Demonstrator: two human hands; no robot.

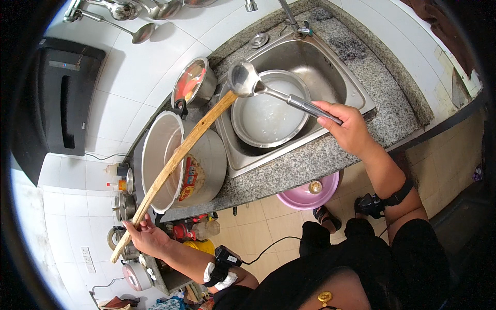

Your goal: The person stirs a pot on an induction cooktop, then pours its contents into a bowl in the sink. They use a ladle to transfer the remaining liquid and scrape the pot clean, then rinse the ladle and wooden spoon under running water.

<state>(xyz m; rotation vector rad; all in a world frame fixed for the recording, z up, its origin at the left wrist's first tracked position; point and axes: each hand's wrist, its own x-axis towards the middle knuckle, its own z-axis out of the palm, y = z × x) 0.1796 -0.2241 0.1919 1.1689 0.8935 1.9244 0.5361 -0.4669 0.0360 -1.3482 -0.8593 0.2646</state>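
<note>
My left hand (149,236) grips a long wooden stick (180,153) near its lower end. The stick slants up across the mouth of a large aluminum pot (211,162), and its far end meets the ladle's bowl in the picture; whether they touch I cannot tell. In my right hand (347,126) is the handle of a stainless steel ladle (279,93), its bowl above the sink's left rim. Below the ladle, a round metal basin (236,130) of cloudy whitish liquid sits in the steel sink (348,79).
A steel pot (207,87) holding red and yellow items stands behind the large pot. The faucet (296,27) rises at the sink's back. Ladles (143,33) hang on the tiled wall near a black range hood (69,97). A pink basin (292,197) is on the floor.
</note>
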